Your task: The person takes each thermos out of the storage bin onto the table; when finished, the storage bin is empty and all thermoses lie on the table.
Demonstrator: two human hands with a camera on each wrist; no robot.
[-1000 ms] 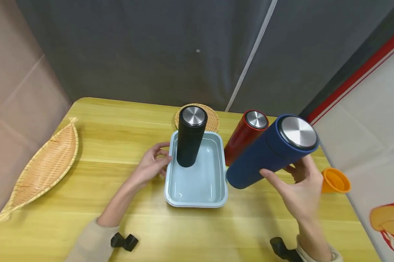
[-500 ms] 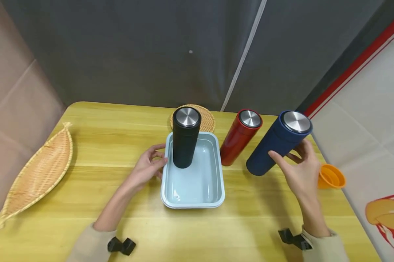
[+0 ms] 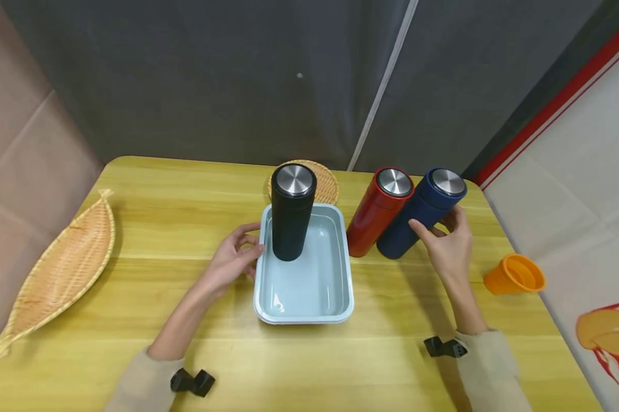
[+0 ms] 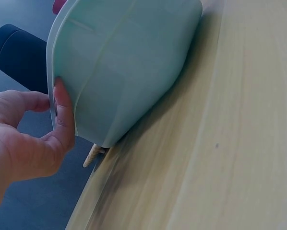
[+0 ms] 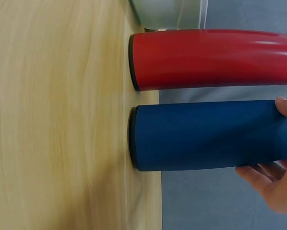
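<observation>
My right hand (image 3: 451,246) grips a blue thermos (image 3: 415,214) with a steel-topped lid, thumb on one side and fingers behind. In the right wrist view the base of the blue thermos (image 5: 210,134) appears at table level, level with that of a red thermos (image 5: 210,60), with a narrow gap between them. A light-blue plastic tub (image 3: 314,294) sits mid-table, and a black thermos (image 3: 291,229) stands upright inside it. At the tub's left rim, my left hand (image 3: 232,257) pinches the edge; the left wrist view shows thumb and fingers (image 4: 64,115) on either side of the rim.
A round woven mat (image 3: 327,182) lies behind the tub. An orange cup (image 3: 515,274) is at the table's right edge. On the left lies a long leaf-shaped wicker tray (image 3: 64,272). Dark cloth (image 3: 211,86) hangs behind the wooden table (image 3: 186,200).
The blue thermos moved away from the tub, down to the table, then left beside the red thermos, still in my right hand. My left hand stays at the tub's rim.
</observation>
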